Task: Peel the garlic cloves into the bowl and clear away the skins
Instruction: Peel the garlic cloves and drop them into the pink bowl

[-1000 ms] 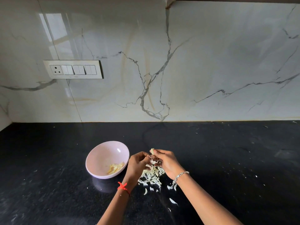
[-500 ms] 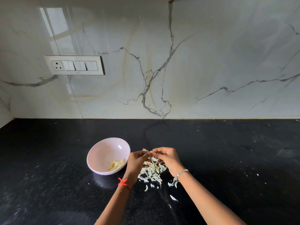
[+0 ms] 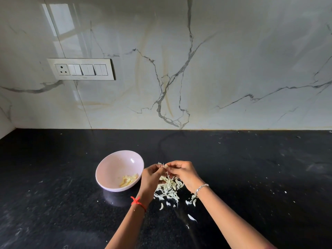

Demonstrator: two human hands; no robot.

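A pale pink bowl [image 3: 115, 168] sits on the black counter and holds several peeled yellowish garlic cloves [image 3: 129, 180]. Just right of it, my left hand [image 3: 150, 177] and my right hand [image 3: 183, 173] meet fingertip to fingertip and pinch a small garlic clove [image 3: 163, 165] with papery skin sticking up from it. Under the hands lies a pile of white garlic skins [image 3: 168, 190]. A few loose skin flakes [image 3: 191, 218] are scattered nearer to me.
The black stone counter [image 3: 251, 177] runs wide to both sides and carries small white specks. A marble wall stands behind it, with a switch and socket panel [image 3: 80, 69] at the upper left.
Both hands have stayed together over the skin pile, working the clove between the fingertips. The view has shifted slightly; bowl and pile have not moved.
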